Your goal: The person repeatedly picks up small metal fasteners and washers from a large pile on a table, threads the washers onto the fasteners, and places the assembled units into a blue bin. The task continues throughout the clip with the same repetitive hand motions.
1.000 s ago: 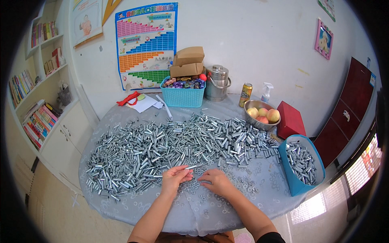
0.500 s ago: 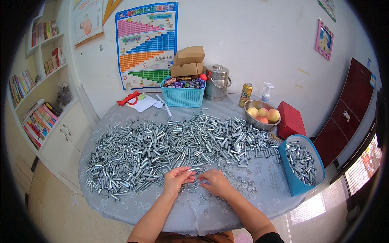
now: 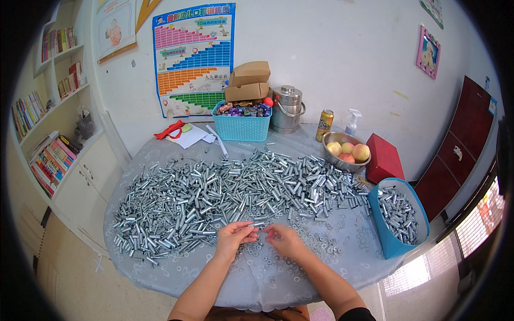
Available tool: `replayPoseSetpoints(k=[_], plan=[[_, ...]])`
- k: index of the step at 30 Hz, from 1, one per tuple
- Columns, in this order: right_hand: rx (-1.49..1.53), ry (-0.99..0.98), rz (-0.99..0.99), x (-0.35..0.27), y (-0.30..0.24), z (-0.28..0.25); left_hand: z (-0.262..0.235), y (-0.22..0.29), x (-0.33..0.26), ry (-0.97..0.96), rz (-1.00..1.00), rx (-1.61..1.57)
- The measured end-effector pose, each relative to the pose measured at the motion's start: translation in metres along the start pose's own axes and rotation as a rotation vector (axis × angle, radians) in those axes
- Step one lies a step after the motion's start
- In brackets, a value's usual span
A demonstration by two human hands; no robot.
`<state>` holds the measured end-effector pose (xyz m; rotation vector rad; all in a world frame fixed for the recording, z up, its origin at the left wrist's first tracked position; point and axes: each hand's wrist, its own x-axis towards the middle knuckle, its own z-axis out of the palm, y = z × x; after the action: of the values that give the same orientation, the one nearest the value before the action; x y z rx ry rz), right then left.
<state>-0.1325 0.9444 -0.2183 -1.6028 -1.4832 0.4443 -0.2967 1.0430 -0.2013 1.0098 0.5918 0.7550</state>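
A broad heap of silvery metal sleeves [image 3: 214, 192] covers the middle of the cloth-covered table. At its near edge, my left hand [image 3: 234, 239] is closed, thumb and fingers pinching a small metal sleeve [image 3: 258, 226] that points right. Close beside it, my right hand [image 3: 285, 242] has its thumb and fingertips drawn together at the sleeve's end. Whatever those right fingertips hold is too small to make out. Loose metal nuts and washers [image 3: 326, 245] lie scattered under and around both hands, mostly to the right.
At the right edge stands a blue bin [image 3: 386, 235] of metal sleeves. Behind the heap are a metal bowl [image 3: 342, 163] of fruit, a red box [image 3: 384, 158], a drink can [image 3: 324, 125], a spray bottle [image 3: 352, 122], a steel pot [image 3: 287, 112] and a turquoise basket [image 3: 242, 128].
My right hand has shifted slightly, and its fingertips have come together near the sleeve's end. My left hand keeps its pinch almost in place.
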Motion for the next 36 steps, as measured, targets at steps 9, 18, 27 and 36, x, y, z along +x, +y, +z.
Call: replayPoseSetpoints(k=[9,18,27,36], plan=[[0.821,0.131,0.237,0.009,-0.003,-0.017,-0.001,0.002,-0.003,-0.077,-0.142,-0.03],[0.344,0.171,0.088,0.007,-0.012,-0.018,-0.003,0.002,-0.003,-0.118,-0.221,-0.036],[0.466,0.173,0.172,0.006,-0.013,-0.019,0.0,-0.001,-0.002,-0.094,-0.198,0.001],[-0.093,-0.205,0.279,-0.008,0.001,-0.068,-0.005,0.0,0.0,-0.029,-0.153,-0.042]])
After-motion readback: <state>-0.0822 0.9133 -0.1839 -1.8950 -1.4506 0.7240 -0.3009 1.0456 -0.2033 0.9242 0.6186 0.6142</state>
